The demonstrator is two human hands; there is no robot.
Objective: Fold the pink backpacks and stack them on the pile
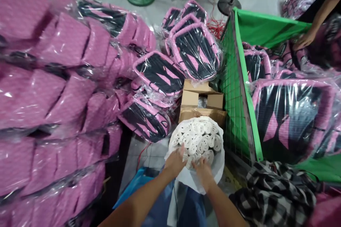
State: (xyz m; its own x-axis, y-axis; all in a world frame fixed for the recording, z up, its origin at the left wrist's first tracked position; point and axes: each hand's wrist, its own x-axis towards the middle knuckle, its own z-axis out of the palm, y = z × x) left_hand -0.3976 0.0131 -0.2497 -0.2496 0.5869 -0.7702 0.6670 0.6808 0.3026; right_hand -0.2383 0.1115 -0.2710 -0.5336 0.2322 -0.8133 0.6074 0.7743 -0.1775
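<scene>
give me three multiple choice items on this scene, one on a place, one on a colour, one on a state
1. Where is the bag of white rolls?
A. inside the green mesh bin
B. on the floor in front of the cardboard box
C. on top of the pink stack at left

2. What colour is the liner of the mesh bin?
A. green
B. yellow
C. white

3. How do the person's hands stand at the bag?
A. both away from it
B. only one touches it
C. both rest on the rolls at its open top

Answers:
1. B: the bag sits just near of the cardboard box, left of the bin.
2. A: the fabric over the mesh is bright green.
3. C: the left hand and the right hand both lie on the rolls, fingers spread.
</scene>
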